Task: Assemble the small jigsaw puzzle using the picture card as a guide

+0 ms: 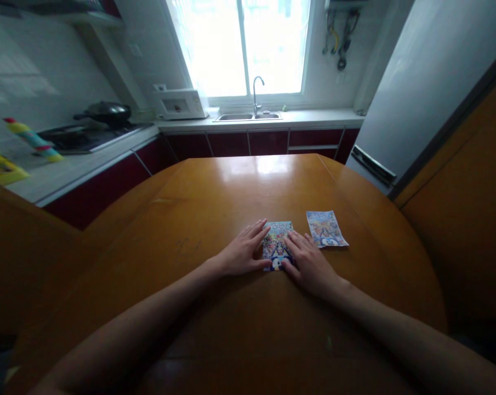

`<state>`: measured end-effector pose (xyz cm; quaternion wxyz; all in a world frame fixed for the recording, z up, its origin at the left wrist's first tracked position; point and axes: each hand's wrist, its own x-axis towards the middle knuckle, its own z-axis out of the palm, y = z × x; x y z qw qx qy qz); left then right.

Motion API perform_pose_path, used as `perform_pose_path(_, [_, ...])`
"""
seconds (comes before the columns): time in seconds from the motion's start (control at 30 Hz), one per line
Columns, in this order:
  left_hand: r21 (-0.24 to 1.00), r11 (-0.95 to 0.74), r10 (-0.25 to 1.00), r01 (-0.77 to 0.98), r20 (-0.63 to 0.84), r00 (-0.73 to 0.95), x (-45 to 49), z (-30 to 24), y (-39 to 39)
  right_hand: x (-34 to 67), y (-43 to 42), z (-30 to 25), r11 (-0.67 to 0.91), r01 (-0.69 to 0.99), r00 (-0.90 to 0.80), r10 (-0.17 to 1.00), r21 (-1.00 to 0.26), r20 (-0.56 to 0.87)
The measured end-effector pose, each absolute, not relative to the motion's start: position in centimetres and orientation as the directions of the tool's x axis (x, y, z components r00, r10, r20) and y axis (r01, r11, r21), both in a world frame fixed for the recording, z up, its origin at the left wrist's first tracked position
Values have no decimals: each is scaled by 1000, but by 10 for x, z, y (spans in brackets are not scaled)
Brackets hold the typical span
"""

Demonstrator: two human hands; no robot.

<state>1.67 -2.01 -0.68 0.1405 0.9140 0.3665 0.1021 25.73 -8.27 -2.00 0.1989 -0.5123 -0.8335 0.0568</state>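
A puzzle-like picture with a busy, colourful cartoon scene and a blue figure at its bottom lies flat on the wooden table. My left hand rests along its left edge, fingers stretched out and thumb near the lower corner. On the opposite side, my right hand lies with extended fingers over the right edge, covering part of it. Whether it is one sheet or several pieces I cannot tell. Just right of my right hand sits a paper sheet with a similar print, its corners slightly curled.
The round-edged wooden table fills the foreground. Beyond it, a counter holds a sink and a white microwave. A black wok stands on the stove at left, near a bottle. A grey fridge stands at right.
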Motion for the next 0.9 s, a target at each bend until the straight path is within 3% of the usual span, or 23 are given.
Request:
perform_pose_path(0.17, [315, -696, 668, 646, -46, 742, 17, -4, -19, 255, -85, -20, 460, 832, -412, 887, -309, 211])
perform_pose_path(0.7, [272, -757, 631, 594, 66, 773, 126, -16, 25, 359, -45, -18, 457, 866, -418, 884, -201, 210])
perform_pose_path(0.9, [278, -759, 626, 588, 63, 778, 190, -17, 48, 428, -30, -33, 173, 958, -128, 971, -230, 201])
